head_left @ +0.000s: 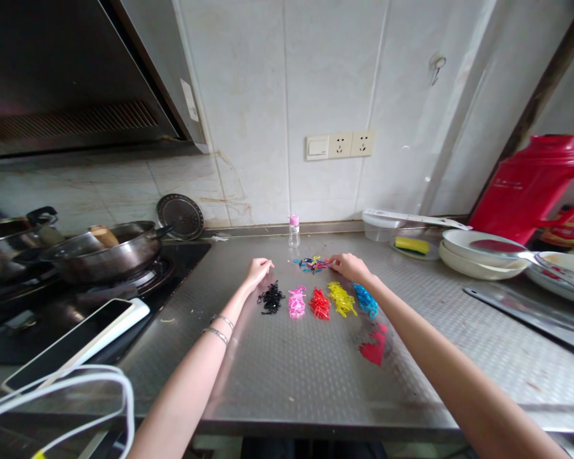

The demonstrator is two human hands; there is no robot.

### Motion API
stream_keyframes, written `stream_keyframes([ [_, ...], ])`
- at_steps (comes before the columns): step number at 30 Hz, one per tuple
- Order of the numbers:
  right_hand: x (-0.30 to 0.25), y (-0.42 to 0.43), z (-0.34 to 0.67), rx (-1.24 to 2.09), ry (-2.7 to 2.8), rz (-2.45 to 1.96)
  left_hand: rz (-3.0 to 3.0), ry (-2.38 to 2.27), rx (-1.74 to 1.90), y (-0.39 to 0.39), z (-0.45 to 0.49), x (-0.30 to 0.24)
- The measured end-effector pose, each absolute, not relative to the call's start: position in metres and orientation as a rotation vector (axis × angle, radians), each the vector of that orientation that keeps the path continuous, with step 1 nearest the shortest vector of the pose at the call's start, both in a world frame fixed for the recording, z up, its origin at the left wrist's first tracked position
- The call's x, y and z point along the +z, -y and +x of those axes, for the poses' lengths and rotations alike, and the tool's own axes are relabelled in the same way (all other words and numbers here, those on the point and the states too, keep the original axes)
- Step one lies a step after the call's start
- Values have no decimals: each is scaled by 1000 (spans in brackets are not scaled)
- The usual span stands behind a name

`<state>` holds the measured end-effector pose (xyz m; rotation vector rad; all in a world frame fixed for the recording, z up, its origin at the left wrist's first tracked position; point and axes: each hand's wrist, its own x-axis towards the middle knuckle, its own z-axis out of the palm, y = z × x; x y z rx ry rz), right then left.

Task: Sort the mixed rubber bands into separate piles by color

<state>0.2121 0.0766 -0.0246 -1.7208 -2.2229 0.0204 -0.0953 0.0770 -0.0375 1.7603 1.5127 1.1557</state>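
Note:
Small elastic bands lie sorted by colour in a row on the steel counter: a black pile (271, 298), a pink pile (296, 302), a red pile (319, 304), a yellow pile (342, 299) and a blue pile (366, 301). Behind them is a mixed-colour pile (310, 264). My right hand (350, 266) reaches to its right edge, fingertips pinched at the bands. My left hand (258, 271) hovers just behind the black pile, its fingers pressed together; anything between them is too small to make out. A small clear bottle (294, 237) with a pink cap stands behind the mixed pile.
On the left are a stove with pans (108, 255), a phone (71, 344) and a white cable (124, 395). To the right stand bowls (476, 262), a yellow sponge (411, 245), a knife (521, 312) and a red thermos (530, 185). A red patch (375, 345) marks the counter.

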Motion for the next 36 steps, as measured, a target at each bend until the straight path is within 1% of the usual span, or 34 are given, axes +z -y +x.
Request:
stream_keyframes([
  [4,-26,-78,210,-15,2223,-1729,1771,-1508,1158,-77,-96,-38],
  [8,-23,-79,209,17,2193,-1692,1776,-1518,1161,-79,-97,-41],
  [15,-9,-82,213,154,2132,-1485,1753,-1501,1191,-79,-96,-41],
  [20,-4,-69,200,282,2088,-1315,1734,-1496,1202,-78,-94,-39],
  [24,-3,-48,170,433,2190,-1107,1731,-1488,1196,-77,-94,-38],
  [28,-2,-27,142,462,2369,-955,1730,-1486,1186,-76,-95,-39],
  [32,0,-16,132,466,2494,-933,1748,-1467,1200,-76,-95,-39],
  [36,-1,-16,136,461,2482,-969,1748,-1457,1197,-76,-95,-40],
])
